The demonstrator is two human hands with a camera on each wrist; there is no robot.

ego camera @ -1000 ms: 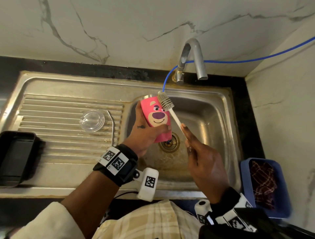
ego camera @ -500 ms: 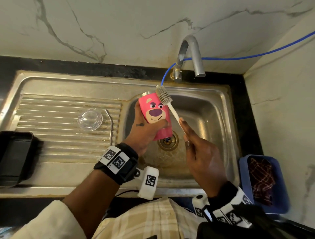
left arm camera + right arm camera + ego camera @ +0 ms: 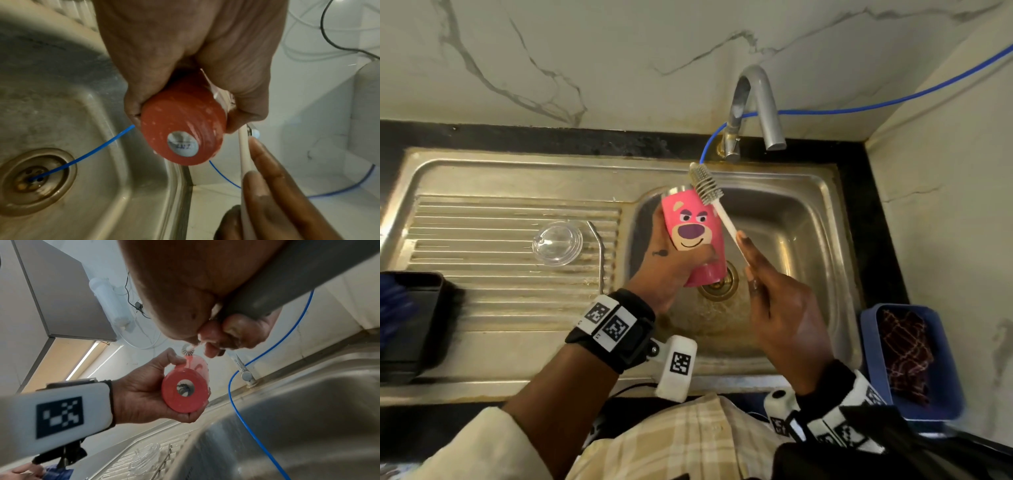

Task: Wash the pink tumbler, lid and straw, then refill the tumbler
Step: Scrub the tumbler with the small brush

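Note:
My left hand (image 3: 674, 267) grips the pink tumbler (image 3: 693, 233) with a bear face, tilted over the sink basin (image 3: 801, 246); its wet base shows in the left wrist view (image 3: 183, 129) and in the right wrist view (image 3: 185, 394). My right hand (image 3: 767, 291) holds the white handle of a bottle brush (image 3: 705, 183), whose bristle head is outside the tumbler, just past its steel rim. The clear lid (image 3: 557, 242) lies on the draining board, with the bent metal straw (image 3: 599, 250) beside it.
The tap (image 3: 756, 109) stands behind the basin; no water stream shows. A blue hose (image 3: 859, 108) runs from the right wall down into the drain (image 3: 35, 178). A black tray (image 3: 407, 322) sits at the left counter edge, a blue tub (image 3: 907, 359) with cloth at the right.
The brush head and tumbler have stayed in nearly the same pose; the brush head sits slightly higher past the rim. The view has shifted a little.

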